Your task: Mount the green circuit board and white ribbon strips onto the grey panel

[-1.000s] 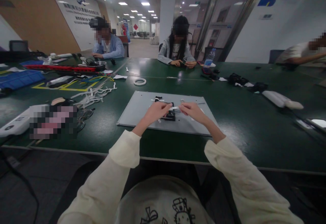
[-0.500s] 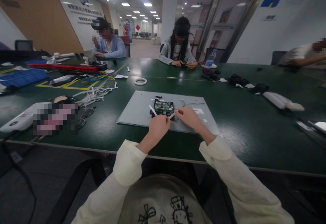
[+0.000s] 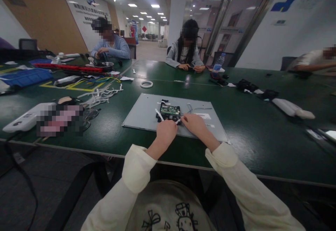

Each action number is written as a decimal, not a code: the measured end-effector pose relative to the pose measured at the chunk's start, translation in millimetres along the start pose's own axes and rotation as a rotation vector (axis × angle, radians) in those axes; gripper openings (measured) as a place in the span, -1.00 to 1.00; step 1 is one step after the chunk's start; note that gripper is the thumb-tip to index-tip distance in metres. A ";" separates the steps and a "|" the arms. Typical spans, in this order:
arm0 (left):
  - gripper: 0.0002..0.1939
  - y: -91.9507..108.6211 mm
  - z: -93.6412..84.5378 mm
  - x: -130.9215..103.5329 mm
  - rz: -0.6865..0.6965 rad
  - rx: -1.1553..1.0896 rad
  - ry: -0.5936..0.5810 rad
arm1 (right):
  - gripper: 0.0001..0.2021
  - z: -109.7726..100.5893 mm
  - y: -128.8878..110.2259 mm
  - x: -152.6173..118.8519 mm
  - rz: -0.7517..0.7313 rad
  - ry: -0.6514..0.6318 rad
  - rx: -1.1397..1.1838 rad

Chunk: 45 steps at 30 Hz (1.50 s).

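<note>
Both hands have drawn down toward the lower edge of a black-framed green circuit board, which they partly covered a second ago and which now shows almost whole. Left hand (image 3: 167,132) and right hand (image 3: 193,124) sit at the centre of the frame, fingers curled and closed, pinching a short white strip (image 3: 178,121) between them; the strip is small and partly hidden, so the exact fingertip hold is hard to make out. Just above them, the circuit board (image 3: 170,110) lies on a flat grey panel (image 3: 136,115), with a second white strip (image 3: 159,114) slanting at its left side. A thin grey cable (image 3: 201,109) curves to its right. Around the panel spreads a dark green worktop (image 3: 110,126), with a white ring (image 3: 146,84) above the panel and loose white strips (image 3: 101,96) at centre left.
</note>
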<state>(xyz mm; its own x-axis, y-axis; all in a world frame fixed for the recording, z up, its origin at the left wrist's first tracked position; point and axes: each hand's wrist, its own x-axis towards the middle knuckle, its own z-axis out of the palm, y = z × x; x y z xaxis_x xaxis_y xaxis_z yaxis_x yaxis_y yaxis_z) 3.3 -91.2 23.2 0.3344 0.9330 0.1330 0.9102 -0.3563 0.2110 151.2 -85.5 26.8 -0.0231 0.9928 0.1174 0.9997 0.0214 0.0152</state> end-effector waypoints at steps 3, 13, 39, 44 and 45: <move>-0.69 -1.5 0.0 -1.9 -0.020 -0.005 0.014 | -0.72 -0.1 -0.5 -1.4 0.026 0.001 -0.031; -0.67 -13.7 -9.5 -6.6 -0.082 0.019 -0.031 | -0.78 5.4 4.0 2.4 0.149 0.021 -0.008; -0.68 -23.3 -18.5 -35.9 -0.104 -0.188 0.360 | -0.39 8.9 -3.7 -9.1 -0.578 0.032 0.266; -0.69 -23.2 -17.3 -36.4 -0.087 -0.202 0.344 | -0.40 9.1 -3.8 -4.3 -0.484 0.033 0.231; -0.69 -23.3 -17.1 -36.6 -0.083 -0.200 0.342 | -0.40 9.3 -3.7 -3.0 -0.465 0.036 0.220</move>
<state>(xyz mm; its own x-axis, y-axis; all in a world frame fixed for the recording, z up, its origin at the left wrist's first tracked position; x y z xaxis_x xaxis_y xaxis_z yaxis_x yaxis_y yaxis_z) -34.3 -117.9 29.9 0.1310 0.9004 0.4148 0.8541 -0.3150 0.4140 147.7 -87.4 17.1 -0.4621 0.8679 0.1823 0.8625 0.4876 -0.1351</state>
